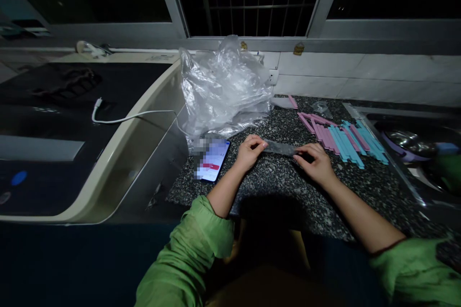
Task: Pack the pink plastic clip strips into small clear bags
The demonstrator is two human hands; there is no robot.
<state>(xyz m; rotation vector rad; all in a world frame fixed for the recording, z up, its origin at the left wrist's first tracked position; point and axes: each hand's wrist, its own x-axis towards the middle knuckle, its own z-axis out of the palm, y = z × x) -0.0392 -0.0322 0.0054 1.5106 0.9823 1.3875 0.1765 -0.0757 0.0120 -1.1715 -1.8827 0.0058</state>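
Note:
A narrow clear plastic sleeve [280,147] is stretched level between my two hands, just over the speckled countertop [273,180]. My left hand [249,151] pinches its left end between thumb and fingers. At the other end, my right hand [316,162] is closed on the sleeve, with the fingertips partly hiding that end. Right of my right hand lie several pink strips [324,138] and blue strips [347,144], bunched side by side. A phone with a lit screen [213,160] lies left of my left hand.
A large heap of clear plastic bags [226,88] stands behind the phone. On the left is a washing machine [86,187] with a white cable [140,114] across it. A sink [410,139] holding a metal bowl is at the right. Windows line the back.

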